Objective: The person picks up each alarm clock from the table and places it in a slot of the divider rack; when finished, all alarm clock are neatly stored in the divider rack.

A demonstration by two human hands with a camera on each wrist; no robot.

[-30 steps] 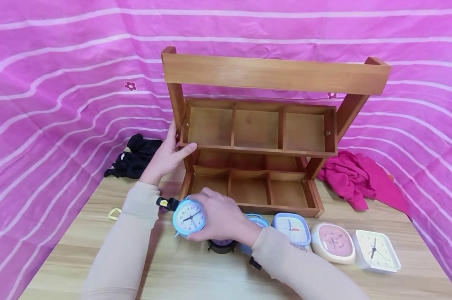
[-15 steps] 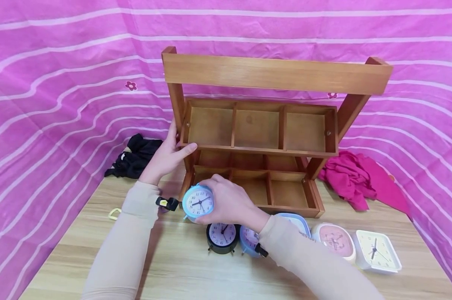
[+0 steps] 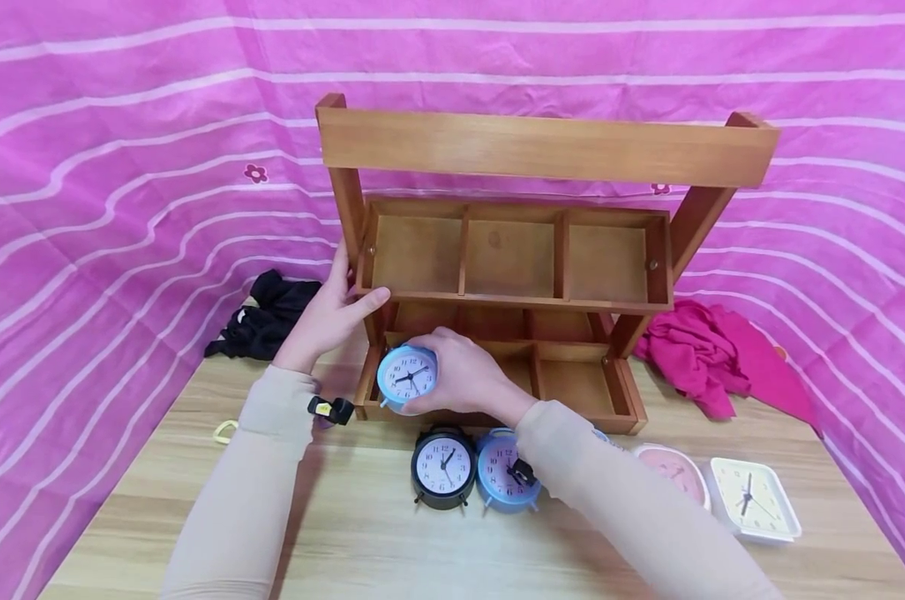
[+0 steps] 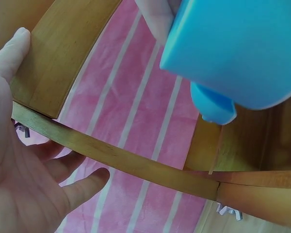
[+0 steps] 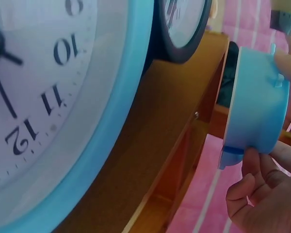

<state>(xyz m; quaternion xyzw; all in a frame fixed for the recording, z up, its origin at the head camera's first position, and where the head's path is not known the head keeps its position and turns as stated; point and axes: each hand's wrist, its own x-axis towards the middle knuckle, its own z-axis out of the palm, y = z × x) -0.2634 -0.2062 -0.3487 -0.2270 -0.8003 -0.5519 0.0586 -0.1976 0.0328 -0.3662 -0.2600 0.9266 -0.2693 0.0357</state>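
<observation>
In the head view my right hand (image 3: 463,375) holds a round light-blue alarm clock (image 3: 406,377), dial facing me and slightly tilted. The clock overlaps the left compartment of the lower tray (image 3: 572,385) of a wooden two-tier shelf (image 3: 550,148). My left hand (image 3: 331,321) grips the shelf's left side, thumb in front by the upper tray. In the left wrist view, the light-blue clock (image 4: 237,48) looms at upper right, and the left fingers reach behind the side post (image 4: 131,158). The right wrist view shows fingers (image 5: 264,189) under the clock (image 5: 257,102).
Along the shelf's front stand a black alarm clock (image 3: 443,468), a blue one (image 3: 507,471), a pink-faced clock (image 3: 677,468) and a white square one (image 3: 754,500). Black cloth (image 3: 268,317) lies left, magenta cloth (image 3: 696,354) right. A pink striped curtain (image 3: 160,150) encloses the table.
My right hand has carried the light-blue clock up, rightward and away from me, from in front of the shelf to over its lower tray. The left hand keeps its hold on the shelf.
</observation>
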